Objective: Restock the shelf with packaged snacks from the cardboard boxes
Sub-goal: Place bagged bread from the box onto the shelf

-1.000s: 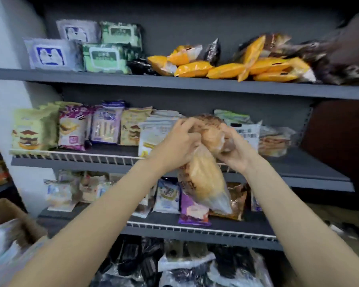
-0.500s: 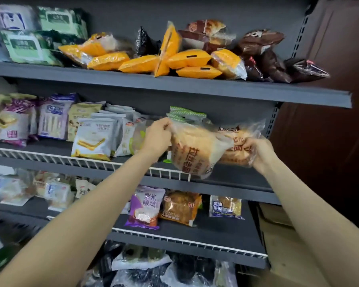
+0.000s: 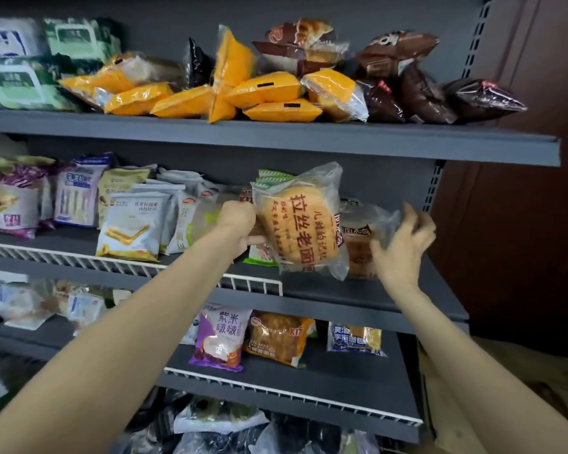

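Four tiers of the dark grey metal shelf unit (image 3: 276, 139) are showing, and most of them are already carrying stock, so you are looking well into the job rather than at its start. The top tier is holding a heap of orange plastic-wrapped cakes (image 3: 266, 90) with dark brown wrapped pastries (image 3: 417, 93) beside them at the right. The second tier, the one you are working on, is crowding up on its left with upright white and purple snack bags (image 3: 135, 224), while its right end is lying mostly bare. The third tier is carrying a purple and white rice-bread packet (image 3: 222, 335) and a few others, with open room at the right.

You are filling that right end of the second tier now. Your left hand (image 3: 240, 224) is gripping the left edge of a clear plastic bag of round golden bread with red lettering (image 3: 302, 224), holding it upright just above the tier's surface, in front of a green-striped packet. Your right hand (image 3: 404, 244) is spreading its fingers loosely against a second clear bag of bread (image 3: 361, 247), which is sitting on the tier just behind and right of the first; it is touching rather than clasping.

No cardboard box is plainly in view, so I cannot tell how many packets are waiting. Judging by the gaps, several more placements are probably remaining.
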### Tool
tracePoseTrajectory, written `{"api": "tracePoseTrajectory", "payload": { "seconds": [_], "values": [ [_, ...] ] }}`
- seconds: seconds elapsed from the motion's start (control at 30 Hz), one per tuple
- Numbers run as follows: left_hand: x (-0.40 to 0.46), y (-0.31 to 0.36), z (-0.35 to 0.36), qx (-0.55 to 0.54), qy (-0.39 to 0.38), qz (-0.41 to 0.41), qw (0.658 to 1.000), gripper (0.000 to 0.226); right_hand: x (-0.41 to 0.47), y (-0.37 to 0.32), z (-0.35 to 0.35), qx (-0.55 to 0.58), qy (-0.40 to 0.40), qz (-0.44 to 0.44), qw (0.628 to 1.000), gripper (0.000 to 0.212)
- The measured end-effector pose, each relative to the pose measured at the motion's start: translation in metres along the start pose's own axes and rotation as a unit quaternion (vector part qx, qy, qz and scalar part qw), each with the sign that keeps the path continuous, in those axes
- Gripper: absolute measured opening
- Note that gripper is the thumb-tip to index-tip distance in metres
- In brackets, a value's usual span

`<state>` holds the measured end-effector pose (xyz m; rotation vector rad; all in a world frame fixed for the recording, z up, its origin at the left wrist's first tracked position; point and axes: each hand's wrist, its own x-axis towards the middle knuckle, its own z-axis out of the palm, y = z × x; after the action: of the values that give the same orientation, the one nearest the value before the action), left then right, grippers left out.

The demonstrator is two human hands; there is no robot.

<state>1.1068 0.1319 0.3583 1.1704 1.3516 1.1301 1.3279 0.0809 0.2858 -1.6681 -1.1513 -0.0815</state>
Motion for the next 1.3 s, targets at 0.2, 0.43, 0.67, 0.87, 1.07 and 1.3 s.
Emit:
{"api": "tracePoseTrajectory", "payload": {
  "seconds": [0.2,0.43,0.67,0.87,1.07,1.3],
  "values": [
    [-0.018,-0.013,0.023,-0.116,-0.069,-0.084,0.987,0.029,-0.002,-0.047,-0.026,0.148,-0.327,-0.02,0.933,0.069],
    [-0.014,-0.025,0.036,0.211,-0.126,0.084,0.966,0.081,0.025,-0.038,-0.051,-0.233,-0.286,-0.184,0.911,0.085],
    [-0.011,-0.042,0.072,0.425,-0.183,0.286,0.839,0.092,0.015,-0.013,-0.013,-0.336,-0.317,-0.213,0.861,0.081],
    [-0.002,-0.055,0.079,0.457,-0.129,0.291,0.83,0.077,0.008,-0.003,0.002,-0.328,-0.296,-0.22,0.87,0.078],
    [-0.004,-0.058,0.073,0.413,-0.165,0.289,0.847,0.084,0.003,-0.008,-0.001,-0.325,-0.299,-0.205,0.873,0.091],
    [0.0,-0.047,0.033,0.372,-0.109,0.314,0.867,0.059,-0.021,-0.038,0.002,-0.221,-0.232,-0.241,0.916,0.069]
  ]
}}
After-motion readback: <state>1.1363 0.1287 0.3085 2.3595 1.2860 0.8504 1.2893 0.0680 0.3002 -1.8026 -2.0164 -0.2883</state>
